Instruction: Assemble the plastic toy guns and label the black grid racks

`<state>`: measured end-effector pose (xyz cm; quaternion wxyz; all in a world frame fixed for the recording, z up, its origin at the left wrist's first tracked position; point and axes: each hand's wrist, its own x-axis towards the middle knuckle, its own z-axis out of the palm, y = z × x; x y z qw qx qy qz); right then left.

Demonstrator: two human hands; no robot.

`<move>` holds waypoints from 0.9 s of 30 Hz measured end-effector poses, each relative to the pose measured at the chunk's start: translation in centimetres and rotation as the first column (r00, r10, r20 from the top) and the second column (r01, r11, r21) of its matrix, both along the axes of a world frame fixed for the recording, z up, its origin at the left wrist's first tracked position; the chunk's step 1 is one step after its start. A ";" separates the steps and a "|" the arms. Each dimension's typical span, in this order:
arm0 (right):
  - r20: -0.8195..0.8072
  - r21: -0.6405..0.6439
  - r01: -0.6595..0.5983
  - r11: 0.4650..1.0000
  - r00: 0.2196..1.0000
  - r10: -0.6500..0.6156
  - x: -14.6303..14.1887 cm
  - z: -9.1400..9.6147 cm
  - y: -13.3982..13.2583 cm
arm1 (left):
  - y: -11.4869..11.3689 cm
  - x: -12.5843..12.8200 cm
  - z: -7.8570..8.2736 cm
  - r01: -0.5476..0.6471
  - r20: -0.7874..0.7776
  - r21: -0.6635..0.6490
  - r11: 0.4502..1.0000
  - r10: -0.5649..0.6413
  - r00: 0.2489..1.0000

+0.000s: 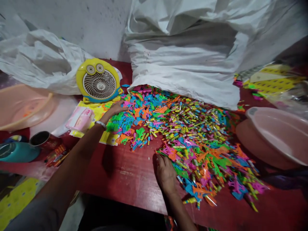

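A wide pile of small colourful plastic toy pieces point(144, 109) in pink, blue, green and orange, several shaped like toy guns, covers the red table point(130, 173). My left hand point(116, 108), with a bracelet at the wrist, reaches to the pile's left side, fingers stretched over the pieces. Low at the near edge of the pile, my right hand point(166, 171) has its fingers curled beside pink and green pieces; what lies under its fingertips is hidden. Small yellow-banded tubes point(192, 122) are heaped in the middle, and mixed gun shapes and tubes point(207, 166) spread to the right.
A large white woven sack point(183, 73) lies open behind the pile. At left stand a yellow fan point(99, 80), a pink tissue pack point(80, 118), a peach basin point(45, 107), a dark red can point(44, 141) and a teal container point(20, 152). A pink basin point(276, 134) is at right.
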<state>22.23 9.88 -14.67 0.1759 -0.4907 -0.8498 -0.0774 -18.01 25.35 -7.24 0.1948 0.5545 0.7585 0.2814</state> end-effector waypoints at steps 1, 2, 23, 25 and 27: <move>0.001 -0.004 0.003 1.000 1.000 -0.003 0.0 0.0 0.0 | -0.6 0.3 0.0 0.024 0.039 -0.013 1.000 -0.024 0.999; 0.000 -0.006 0.006 1.000 1.000 -0.006 -0.1 0.1 0.0 | -1.3 0.7 0.0 0.036 0.062 -0.033 0.999 -0.034 0.997; -0.297 -0.311 0.062 0.948 0.941 -0.159 -0.5 1.8 -0.1 | -21.8 12.6 -2.4 0.058 -0.053 0.208 0.976 -0.048 0.997; -0.365 -0.406 0.057 0.912 0.905 -0.219 -1.4 2.1 -0.5 | -24.8 13.9 -2.8 0.090 -0.123 0.200 0.976 -0.066 0.990; -0.423 -0.533 0.023 0.846 0.859 -0.289 -3.0 2.6 -0.9 | -26.9 15.3 -3.1 0.142 -0.201 0.090 0.986 -0.122 0.972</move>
